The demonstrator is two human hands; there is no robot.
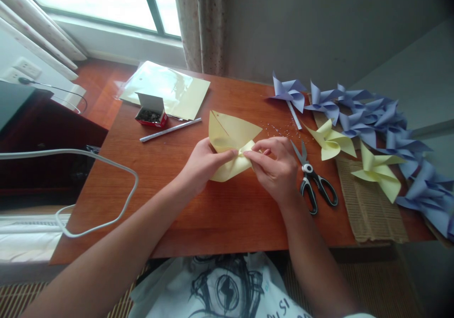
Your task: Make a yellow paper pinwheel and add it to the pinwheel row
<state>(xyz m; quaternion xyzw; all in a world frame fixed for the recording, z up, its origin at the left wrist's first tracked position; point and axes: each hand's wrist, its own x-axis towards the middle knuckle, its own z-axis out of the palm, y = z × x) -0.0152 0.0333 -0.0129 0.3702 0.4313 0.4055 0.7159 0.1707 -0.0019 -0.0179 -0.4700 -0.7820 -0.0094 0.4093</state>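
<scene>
Centre of frame: both hands meet over a pale yellow paper (230, 141) lying on the wooden table (220, 214). Left hand (202, 164) is curled, thumb and fingertips pinched on the paper's folded middle from the left side. Right hand (275, 164) is likewise curled, thumb and forefinger pinching the same middle from the right; the remaining fingers are bent inward. The fingertips of the two hands nearly touch at the fold. One flap of the paper stands up toward the upper left of the hands, another curves down below them; a small hole shows near the upper corner of the raised flap. Just right of the right hand lie scissors (314, 178) with black handles, blades pointing up the frame, partly open. Further right, two finished yellow pinwheels (331, 141) sit partly on a corrugated mat (369, 209). Along the right edge and upper right runs a row of blue pinwheels (372, 115), one with a white stick attached. Small white scraps (276, 129) dot the table between paper and blue pinwheels. Left of centre: a white stick (170, 130) lies diagonally, and just above it a red box (152, 112) stands open with dark small items inside, contents too small to identify. Behind the box lie yellow sheets (177, 91) in a clear sleeve. A white cable (106, 167) loops at the left edge.
</scene>
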